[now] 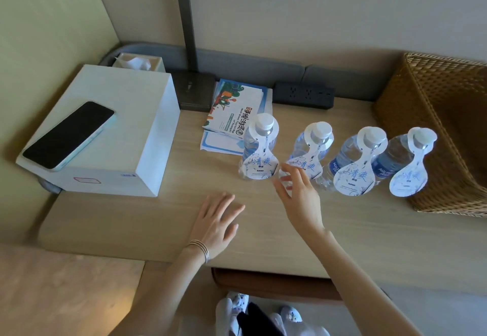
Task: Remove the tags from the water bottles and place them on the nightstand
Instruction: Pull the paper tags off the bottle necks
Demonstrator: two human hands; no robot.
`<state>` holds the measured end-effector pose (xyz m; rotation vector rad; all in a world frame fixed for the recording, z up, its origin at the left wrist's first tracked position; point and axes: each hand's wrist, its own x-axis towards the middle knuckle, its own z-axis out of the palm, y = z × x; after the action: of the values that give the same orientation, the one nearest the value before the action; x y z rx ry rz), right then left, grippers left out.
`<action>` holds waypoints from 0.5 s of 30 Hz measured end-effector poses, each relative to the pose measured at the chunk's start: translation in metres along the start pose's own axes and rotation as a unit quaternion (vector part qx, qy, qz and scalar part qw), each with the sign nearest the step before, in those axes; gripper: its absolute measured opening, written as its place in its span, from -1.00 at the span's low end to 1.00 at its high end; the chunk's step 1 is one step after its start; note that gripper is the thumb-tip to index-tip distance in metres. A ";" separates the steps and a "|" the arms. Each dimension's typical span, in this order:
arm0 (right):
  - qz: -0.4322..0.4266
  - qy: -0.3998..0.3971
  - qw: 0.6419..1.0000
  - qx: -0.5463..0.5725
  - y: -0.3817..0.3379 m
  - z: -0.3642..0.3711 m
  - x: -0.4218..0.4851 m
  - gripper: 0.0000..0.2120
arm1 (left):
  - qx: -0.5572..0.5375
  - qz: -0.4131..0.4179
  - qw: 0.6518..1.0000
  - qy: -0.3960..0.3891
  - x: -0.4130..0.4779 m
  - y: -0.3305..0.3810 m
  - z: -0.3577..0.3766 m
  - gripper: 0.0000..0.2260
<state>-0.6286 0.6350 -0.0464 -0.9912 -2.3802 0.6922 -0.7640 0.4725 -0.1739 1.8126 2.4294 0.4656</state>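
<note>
1. Standing beside the basket (434, 98), four water bottles (342, 156) are lined up on the nightstand (131, 219).
2. A tag (354, 177) is hung on each neck.
3. The right hand (300, 193) is held by the third bottle (303, 146) from the basket, fingers spread.
4. The left hand (216, 222) is held flat, fingers apart, farther from the basket.

Walls: beige wall (316, 6) behind, pale panel (47, 19) at left
Furniture: light wood table (131, 217), grey padded edge (237, 61) along its back
Light: dark lamp post (187, 19)
Floor: grey floor (434, 309), lower right
</note>
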 end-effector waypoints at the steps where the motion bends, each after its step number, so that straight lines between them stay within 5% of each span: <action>1: 0.033 -0.004 0.999 0.038 -0.003 0.001 0.001 -0.70 | -0.002 0.002 1.000 0.004 0.000 0.000 0.000 -0.62; 7: 0.145 0.023 0.967 0.207 -0.025 -0.006 0.005 -0.93 | -0.005 0.008 1.000 0.025 0.000 0.000 -0.002 -0.63; 15: 0.137 0.076 0.915 0.373 -0.057 -0.028 0.003 -0.88 | -0.002 0.010 1.000 0.028 0.000 -0.001 -0.001 -0.62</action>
<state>-0.6428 0.6102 0.0104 -0.9726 -1.6127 1.4249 -0.7648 0.4718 -0.1732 1.8480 2.4469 0.5311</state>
